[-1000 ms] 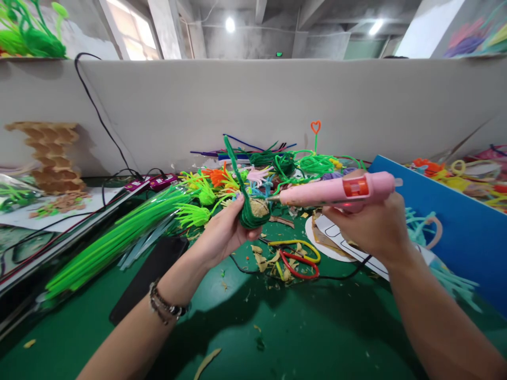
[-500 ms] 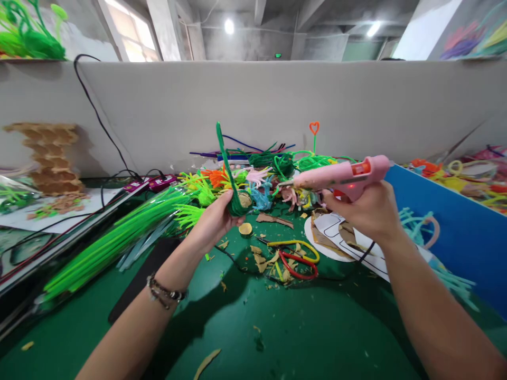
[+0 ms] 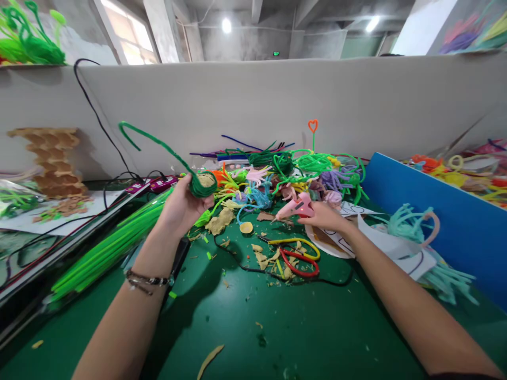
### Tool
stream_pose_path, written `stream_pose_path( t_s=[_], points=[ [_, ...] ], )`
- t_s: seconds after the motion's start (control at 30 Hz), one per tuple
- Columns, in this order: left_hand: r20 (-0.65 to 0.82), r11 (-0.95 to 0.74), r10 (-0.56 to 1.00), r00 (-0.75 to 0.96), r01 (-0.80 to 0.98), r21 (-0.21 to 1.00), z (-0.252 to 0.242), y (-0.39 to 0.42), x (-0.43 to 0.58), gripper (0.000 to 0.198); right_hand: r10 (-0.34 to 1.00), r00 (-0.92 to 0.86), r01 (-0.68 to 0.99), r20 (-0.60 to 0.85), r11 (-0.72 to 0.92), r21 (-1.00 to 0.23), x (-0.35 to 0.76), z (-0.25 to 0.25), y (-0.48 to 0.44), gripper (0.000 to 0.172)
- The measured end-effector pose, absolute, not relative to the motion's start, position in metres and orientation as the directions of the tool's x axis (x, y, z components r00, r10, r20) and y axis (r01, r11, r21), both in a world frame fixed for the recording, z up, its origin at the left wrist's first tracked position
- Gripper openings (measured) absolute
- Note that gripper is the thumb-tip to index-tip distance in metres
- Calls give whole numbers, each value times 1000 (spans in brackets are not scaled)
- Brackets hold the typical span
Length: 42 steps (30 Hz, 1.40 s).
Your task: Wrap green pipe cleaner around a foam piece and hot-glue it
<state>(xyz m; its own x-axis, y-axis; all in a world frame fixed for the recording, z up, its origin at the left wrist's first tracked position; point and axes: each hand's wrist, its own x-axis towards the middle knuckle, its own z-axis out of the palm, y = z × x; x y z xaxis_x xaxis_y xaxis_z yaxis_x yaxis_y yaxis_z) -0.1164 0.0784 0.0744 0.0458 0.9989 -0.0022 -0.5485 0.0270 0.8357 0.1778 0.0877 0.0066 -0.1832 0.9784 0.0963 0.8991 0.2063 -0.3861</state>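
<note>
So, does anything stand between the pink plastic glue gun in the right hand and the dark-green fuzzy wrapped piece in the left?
In this view, a multicoloured heap of fuzzy stems lies low between the glue gun and the wrapped piece; above it, nothing visible blocks the way.

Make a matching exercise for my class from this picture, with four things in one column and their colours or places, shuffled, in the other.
1. Glue gun
2. Heart shape
3. Board
4. Wrapped piece

A. Blue, on the right side
B. Held in the left hand
C. Mostly pink
D. Orange, on a green stem

Pairs: 1-C; 2-D; 3-A; 4-B
</note>
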Motion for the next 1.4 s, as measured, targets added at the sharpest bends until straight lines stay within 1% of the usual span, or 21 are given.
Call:
stream_pose_path(
  t_s=[0.1,0.17,0.33,0.43,0.6,0.7,0.77,0.83,0.87,0.93,0.97,1.0,1.03,1.07,1.1,1.17,1.23,1.3,1.33,1.4],
  points=[
    [-20,78,994,111,-555,828,69,79,-109,41,969,-244,875,39,237,-422,176,-1,88,15],
    [-25,117,985,171,-554,824,65,78,-103,40,961,-275,858,9,250,-448,178,-3,88,15],
    [-72,226,949,308,-502,835,55,74,-90,39,931,-363,815,-39,298,-497,183,1,88,29],
    [-94,266,930,356,-474,839,50,71,-83,39,910,-412,790,-53,327,-519,183,6,86,31],
    [-134,333,896,423,-441,833,39,68,-73,32,910,-404,795,-92,299,-528,185,14,83,39],
    [-137,386,862,489,-457,801,32,66,-69,28,909,-406,792,-95,298,-533,194,21,80,53],
    [-138,438,821,553,-457,774,29,64,-67,28,917,-397,766,-42,306,-565,199,25,77,68],
    [-137,489,774,618,-446,749,29,60,-66,28,930,-351,706,105,337,-622,198,30,74,79],
    [-129,505,753,645,-441,742,30,57,-66,28,926,-317,663,206,372,-650,195,33,72,80],
    [-95,507,720,687,-428,748,31,53,-65,28,878,-258,574,402,474,-667,184,39,66,68],
    [-73,494,709,701,-419,762,31,51,-64,27,841,-240,536,485,531,-656,176,43,62,55],
    [-53,475,696,716,-404,782,30,50,-63,25,803,-230,521,551,579,-627,168,47,57,39],
    [-40,454,680,732,-377,807,28,49,-62,24,758,-236,525,609,626,-576,160,52,51,26],
    [-36,433,662,749,-342,834,25,48,-61,23,699,-272,540,661,680,-496,152,56,45,22],
    [-43,411,644,764,-298,861,22,47,-60,23,628,-334,561,703,732,-388,145,59,38,22],
    [-77,364,618,783,-197,910,16,46,-60,27,501,-492,582,712,798,-160,134,65,26,26],
    [-77,274,622,779,-125,953,12,45,-60,32,402,-629,566,666,824,38,127,69,17,25],
    [-24,126,636,772,-74,989,13,44,-61,33,371,-699,566,612,810,155,124,70,13,21],
    [20,32,648,761,-54,998,15,43,-61,34,377,-710,578,594,795,185,124,70,13,19],
    [88,-155,651,754,19,988,21,42,-63,35,399,-706,602,585,774,197,125,71,13,16]
  ],
)
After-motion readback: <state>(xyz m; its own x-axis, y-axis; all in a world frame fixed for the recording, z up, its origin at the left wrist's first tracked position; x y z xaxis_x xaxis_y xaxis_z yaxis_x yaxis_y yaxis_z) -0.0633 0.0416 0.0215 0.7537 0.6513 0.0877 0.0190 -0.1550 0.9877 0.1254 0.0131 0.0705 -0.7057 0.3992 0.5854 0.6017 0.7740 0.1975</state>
